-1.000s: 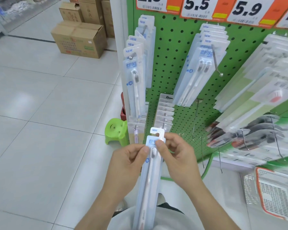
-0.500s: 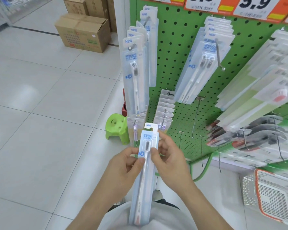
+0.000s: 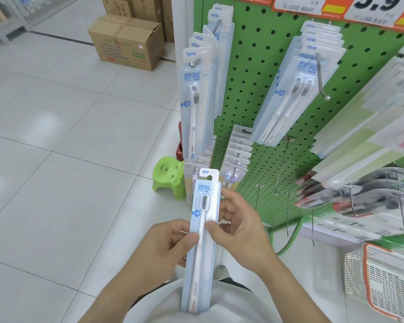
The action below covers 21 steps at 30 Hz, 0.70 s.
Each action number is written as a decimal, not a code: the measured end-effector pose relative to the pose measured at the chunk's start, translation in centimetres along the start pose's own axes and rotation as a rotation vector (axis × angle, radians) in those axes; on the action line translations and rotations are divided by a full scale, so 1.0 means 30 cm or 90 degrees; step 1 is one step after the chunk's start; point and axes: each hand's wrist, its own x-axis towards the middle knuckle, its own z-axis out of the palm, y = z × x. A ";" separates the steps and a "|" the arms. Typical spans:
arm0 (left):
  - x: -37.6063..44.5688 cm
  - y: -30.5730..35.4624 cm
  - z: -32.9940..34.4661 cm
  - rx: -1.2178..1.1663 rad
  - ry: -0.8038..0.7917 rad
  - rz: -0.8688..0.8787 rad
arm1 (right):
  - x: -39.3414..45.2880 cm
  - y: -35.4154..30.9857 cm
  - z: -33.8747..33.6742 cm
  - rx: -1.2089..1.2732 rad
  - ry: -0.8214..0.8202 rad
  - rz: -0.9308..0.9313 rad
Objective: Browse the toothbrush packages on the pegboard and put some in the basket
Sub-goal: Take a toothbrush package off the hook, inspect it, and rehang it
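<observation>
Both the left hand (image 3: 170, 241) and right hand (image 3: 238, 229) pinch a toothbrush package (image 3: 201, 229), its lower end against the shirt; the basket (image 3: 383, 283), right of it, is cut off.

A small green plastic stool (image 3: 169, 177) stands on the pale tiled floor (image 3: 56, 159), just beside the foot of the display. Behind it, close against the display's edge, a red object (image 3: 179, 148) shows only partly, too hidden to tell what it is. Farther back a closed cardboard box (image 3: 126, 41) sits on the tiles, with more cardboard boxes (image 3: 135, 7) stacked behind it near the top of the view. Along the upper edge of the display hang orange and white price tags (image 3: 369, 9) with large black numerals, cut off by the frame. Dark lines cross the floor between the tiles.
</observation>
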 end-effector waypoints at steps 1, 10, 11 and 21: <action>-0.008 0.000 -0.003 -0.011 -0.005 -0.010 | -0.001 0.001 -0.001 0.006 -0.004 0.001; -0.009 -0.036 -0.017 0.033 -0.025 -0.062 | -0.027 0.035 0.025 -0.036 0.015 0.065; -0.008 -0.042 -0.017 0.043 -0.044 -0.072 | -0.026 0.039 0.021 -0.031 0.044 0.068; 0.003 -0.070 0.003 0.046 -0.028 -0.019 | -0.038 0.019 -0.024 -0.007 0.005 0.051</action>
